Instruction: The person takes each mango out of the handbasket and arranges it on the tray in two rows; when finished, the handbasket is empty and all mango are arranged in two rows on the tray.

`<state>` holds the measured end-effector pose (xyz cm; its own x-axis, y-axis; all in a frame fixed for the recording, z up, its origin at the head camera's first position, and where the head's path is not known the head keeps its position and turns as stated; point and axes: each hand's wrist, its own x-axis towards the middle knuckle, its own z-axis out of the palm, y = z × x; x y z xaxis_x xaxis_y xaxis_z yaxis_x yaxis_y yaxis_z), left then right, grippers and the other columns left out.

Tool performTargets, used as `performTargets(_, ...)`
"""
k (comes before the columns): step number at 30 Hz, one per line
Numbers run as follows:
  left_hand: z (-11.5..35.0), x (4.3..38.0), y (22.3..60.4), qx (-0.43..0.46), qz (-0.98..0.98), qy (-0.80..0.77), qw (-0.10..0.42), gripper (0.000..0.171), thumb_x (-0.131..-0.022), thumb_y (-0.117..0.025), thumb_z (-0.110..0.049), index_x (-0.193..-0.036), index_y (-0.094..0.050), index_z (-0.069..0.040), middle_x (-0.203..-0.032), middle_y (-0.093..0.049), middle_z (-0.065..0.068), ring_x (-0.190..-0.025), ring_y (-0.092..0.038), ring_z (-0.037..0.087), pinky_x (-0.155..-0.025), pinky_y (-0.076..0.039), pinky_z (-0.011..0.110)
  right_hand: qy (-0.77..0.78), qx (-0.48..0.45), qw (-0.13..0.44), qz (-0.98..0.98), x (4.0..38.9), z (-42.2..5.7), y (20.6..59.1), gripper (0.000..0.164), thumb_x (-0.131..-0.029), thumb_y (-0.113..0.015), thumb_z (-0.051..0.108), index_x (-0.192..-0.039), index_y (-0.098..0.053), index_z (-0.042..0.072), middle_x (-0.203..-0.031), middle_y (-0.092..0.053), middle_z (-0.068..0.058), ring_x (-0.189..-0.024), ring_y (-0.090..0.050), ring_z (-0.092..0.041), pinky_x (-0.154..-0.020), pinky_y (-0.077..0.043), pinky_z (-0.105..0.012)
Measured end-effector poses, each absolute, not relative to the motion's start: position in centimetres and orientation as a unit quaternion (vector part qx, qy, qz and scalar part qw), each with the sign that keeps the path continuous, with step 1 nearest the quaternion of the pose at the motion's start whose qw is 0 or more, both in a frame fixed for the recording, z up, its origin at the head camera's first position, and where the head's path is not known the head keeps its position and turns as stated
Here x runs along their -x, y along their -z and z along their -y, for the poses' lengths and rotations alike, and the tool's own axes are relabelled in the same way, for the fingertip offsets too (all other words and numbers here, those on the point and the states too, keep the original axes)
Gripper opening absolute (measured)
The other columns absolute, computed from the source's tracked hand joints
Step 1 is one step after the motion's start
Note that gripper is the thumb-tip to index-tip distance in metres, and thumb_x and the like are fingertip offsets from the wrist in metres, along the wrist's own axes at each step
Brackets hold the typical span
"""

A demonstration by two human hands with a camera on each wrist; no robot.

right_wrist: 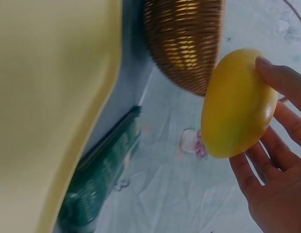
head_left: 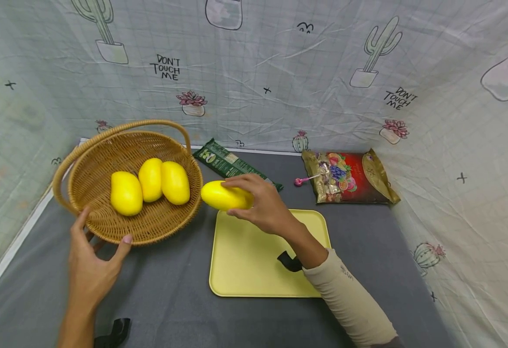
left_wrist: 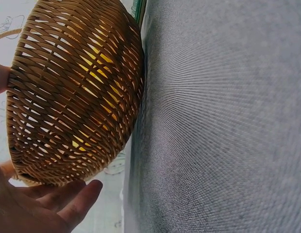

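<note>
In the head view, a brown wicker basket with a tall handle stands at the left, with three yellow mangoes lying inside. My left hand holds the basket's near left side, thumb at the front rim and fingers spread along the side; the left wrist view shows fingertips against the weave. Just right of the basket, my right hand grips another yellow mango between thumb and fingers, above the far left edge of a pale yellow tray. The right wrist view shows this mango close up.
Behind the tray lies a green packet, partly covered by the right hand. A red and gold candy bag lies at the back right, beside a pink lollipop. Patterned cloth walls stand along the grey table's back and sides.
</note>
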<state>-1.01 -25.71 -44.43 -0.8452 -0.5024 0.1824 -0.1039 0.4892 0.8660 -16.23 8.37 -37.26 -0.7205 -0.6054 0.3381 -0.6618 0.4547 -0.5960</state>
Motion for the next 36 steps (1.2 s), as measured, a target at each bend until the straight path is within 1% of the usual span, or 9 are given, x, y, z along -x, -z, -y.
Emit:
performTargets(3,25.7,1.0,44.4,-0.181,0.838,0.469,0.211,0.103,-0.092,-0.082,-0.020,-0.169,-0.016,-0.037,-0.176,-0.023,-0.002,-0.153,-0.039,0.045,-0.115,-0.038,0.070,-0.363,-0.369,0.037,0.855,16.5,-9.2,37.9,0.060,-0.081,-0.095,0.018,-0.137,-0.072,0.017,-0.139,-0.070,-0.001,-0.130,-0.062,-0.024,-0.108,-0.051,-0.049)
performTargets(6,25.7,1.0,44.4,-0.181,0.839,0.467,0.212,0.103,-0.092,-0.082,-0.020,-0.169,-0.016,-0.037,-0.176,-0.023,-0.003,-0.152,-0.039,0.044,-0.117,-0.040,0.062,-0.357,-0.366,0.032,0.859,16.7,-9.8,38.6,0.059,-0.081,-0.095,0.016,-0.136,-0.072,0.015,-0.137,-0.071,-0.003,-0.127,-0.064,-0.026,-0.106,-0.055,-0.046)
performTargets(10,25.7,1.0,44.5,-0.181,0.839,0.467,0.215,0.102,-0.092,-0.081,-0.020,-0.169,-0.017,-0.037,-0.175,-0.024,-0.003,-0.151,-0.041,0.043,-0.117,-0.042,0.047,-0.344,-0.359,0.014,0.868,16.9,-10.3,39.5,0.059,-0.081,-0.095,0.015,-0.136,-0.073,0.015,-0.138,-0.071,-0.003,-0.129,-0.063,-0.027,-0.107,-0.055,-0.048)
performTargets(13,25.7,1.0,44.5,-0.181,0.838,0.466,0.219,0.101,-0.092,-0.081,-0.020,-0.169,-0.017,-0.037,-0.175,-0.025,-0.003,-0.151,-0.041,0.043,-0.116,-0.041,0.043,-0.330,-0.357,-0.001,0.874,17.0,-10.5,40.2,0.059,-0.081,-0.095,0.015,-0.136,-0.073,0.016,-0.138,-0.071,-0.004,-0.131,-0.063,-0.027,-0.109,-0.053,-0.049)
performTargets(15,25.7,1.0,44.5,-0.181,0.838,0.466,0.219,0.101,-0.092,-0.081,-0.021,-0.169,-0.018,-0.037,-0.175,-0.025,-0.003,-0.151,-0.041,0.043,-0.117,-0.041,0.044,-0.320,-0.358,-0.011,0.877,17.1,-10.5,40.7,0.059,-0.081,-0.094,0.015,-0.136,-0.074,0.016,-0.138,-0.071,-0.004,-0.132,-0.063,-0.028,-0.109,-0.053,-0.049)
performTargets(18,25.7,1.0,44.5,-0.184,0.838,0.465,0.218,0.101,-0.092,-0.081,-0.021,-0.169,-0.018,-0.038,-0.175,-0.025,-0.003,-0.150,-0.041,0.044,-0.118,-0.041,0.048,-0.307,-0.362,-0.025,0.880,17.2,-10.5,41.3,0.059,-0.082,-0.094,0.016,-0.137,-0.073,0.015,-0.139,-0.071,-0.003,-0.133,-0.063,-0.028,-0.109,-0.053,-0.049)
performTargets(22,25.7,1.0,44.5,-0.186,0.838,0.468,0.210,0.102,-0.092,-0.081,-0.021,-0.169,-0.017,-0.038,-0.176,-0.023,-0.003,-0.151,-0.041,0.044,-0.119,-0.040,0.060,-0.293,-0.368,-0.038,0.882,17.3,-10.6,42.0,0.059,-0.083,-0.093,0.016,-0.138,-0.073,0.015,-0.139,-0.071,-0.004,-0.135,-0.061,-0.029,-0.112,-0.051,-0.050)
performTargets(26,25.8,1.0,44.5,-0.183,0.837,0.474,0.203,0.102,-0.093,-0.080,-0.021,-0.169,-0.015,-0.038,-0.176,-0.021,-0.004,-0.153,-0.039,0.044,-0.118,-0.038,0.068,-0.279,-0.376,-0.042,0.882,17.5,-10.6,42.5,0.059,-0.082,-0.094,0.017,-0.138,-0.073,0.015,-0.139,-0.071,-0.003,-0.135,-0.061,-0.028,-0.114,-0.049,-0.051)
performTargets(36,25.8,1.0,44.4,-0.181,0.837,0.474,0.203,0.102,-0.094,-0.080,-0.021,-0.170,-0.014,-0.038,-0.177,-0.020,-0.003,-0.153,-0.038,0.044,-0.117,-0.037,0.069,-0.251,-0.387,-0.045,0.886,17.6,-10.4,43.1,0.060,-0.083,-0.093,0.018,-0.139,-0.071,0.016,-0.141,-0.070,-0.004,-0.137,-0.059,-0.029,-0.117,-0.047,-0.052)
